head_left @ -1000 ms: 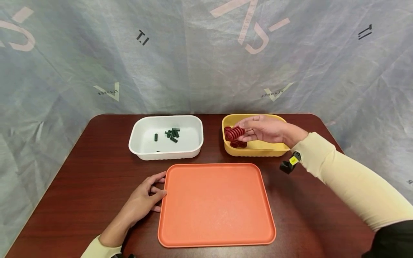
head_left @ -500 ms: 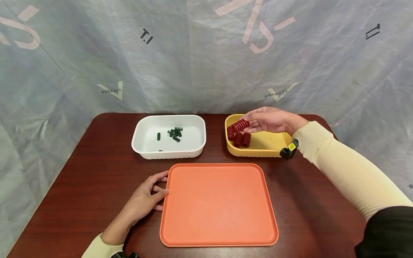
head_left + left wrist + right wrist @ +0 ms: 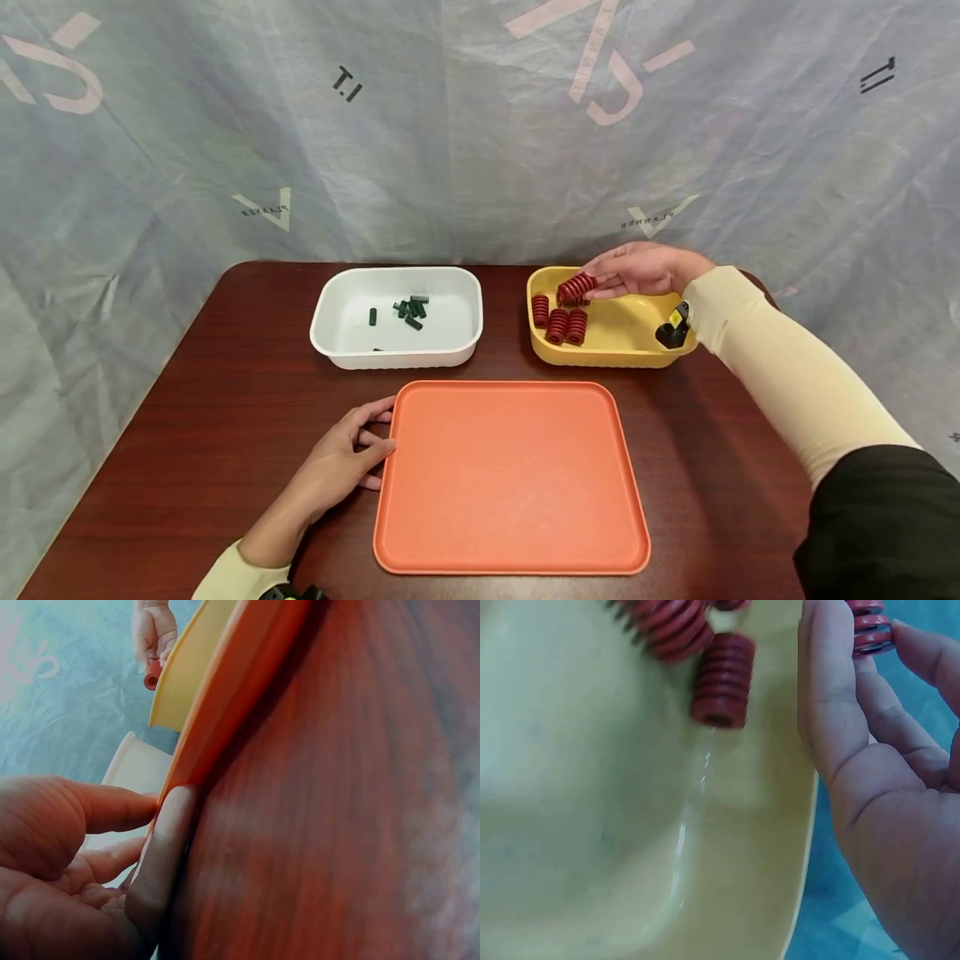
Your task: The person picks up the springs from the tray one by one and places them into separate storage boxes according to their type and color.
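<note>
My right hand (image 3: 637,268) pinches a red coil spring (image 3: 577,288) between thumb and fingertips, over the back of the yellow bin (image 3: 622,357). In the right wrist view the held spring (image 3: 871,628) shows at the top right, partly hidden by the fingers. Several more red springs lie in the bin's left part, among them a front red spring (image 3: 576,327). At the left edge of the orange tray (image 3: 510,475), my left hand (image 3: 337,458) grips the rim. The left wrist view has thumb and finger on either side of that rim (image 3: 191,754).
A white bin (image 3: 396,358) stands at the back left with several small dark green springs (image 3: 413,322) in it. Both bins sit behind the tray on the dark red wooden table (image 3: 187,417). A grey printed sheet (image 3: 450,133) hangs behind the table.
My right hand has risen and moved back and slightly right with its spring, away from the springs lying in the bin. The left hand keeps its place on the tray; the view has shifted slightly.
</note>
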`<state>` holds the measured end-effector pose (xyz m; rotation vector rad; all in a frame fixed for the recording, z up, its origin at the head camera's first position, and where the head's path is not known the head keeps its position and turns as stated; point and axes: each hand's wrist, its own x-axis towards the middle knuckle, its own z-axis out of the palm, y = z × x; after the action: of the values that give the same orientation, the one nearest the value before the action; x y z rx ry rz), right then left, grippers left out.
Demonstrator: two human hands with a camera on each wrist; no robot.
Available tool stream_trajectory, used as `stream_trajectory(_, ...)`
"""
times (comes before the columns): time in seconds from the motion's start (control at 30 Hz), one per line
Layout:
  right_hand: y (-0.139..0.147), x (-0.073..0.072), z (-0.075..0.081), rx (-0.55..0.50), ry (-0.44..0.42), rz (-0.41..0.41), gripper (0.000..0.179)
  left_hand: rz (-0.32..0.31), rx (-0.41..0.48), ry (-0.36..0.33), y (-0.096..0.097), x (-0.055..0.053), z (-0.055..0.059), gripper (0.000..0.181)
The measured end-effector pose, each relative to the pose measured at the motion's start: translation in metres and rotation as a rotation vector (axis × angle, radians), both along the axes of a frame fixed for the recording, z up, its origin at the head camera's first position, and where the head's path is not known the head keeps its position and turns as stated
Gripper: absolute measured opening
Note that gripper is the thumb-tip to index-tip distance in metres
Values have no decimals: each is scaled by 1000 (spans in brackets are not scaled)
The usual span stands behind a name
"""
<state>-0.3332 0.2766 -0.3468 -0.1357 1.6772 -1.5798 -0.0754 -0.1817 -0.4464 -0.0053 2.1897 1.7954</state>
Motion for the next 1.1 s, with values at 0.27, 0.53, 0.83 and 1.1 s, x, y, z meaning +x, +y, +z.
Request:
stream_trajectory(0.27, 13, -2, -13, 16, -33, 83, 29, -6, -5, 4, 1, 1, 1, 60)
stream_trajectory(0.53, 18, 2, -19, 96, -78, -8, 30, -10, -14, 7, 0, 2, 2, 60)
stream_trajectory(0.83, 24, 3, -17, 169, -136, -44, 30, -6, -14, 5, 0, 2, 2, 60)
stream_trajectory(1.1, 34, 4, -25, 201, -159, -18, 33, -12, -16, 4, 0, 2, 2, 60)
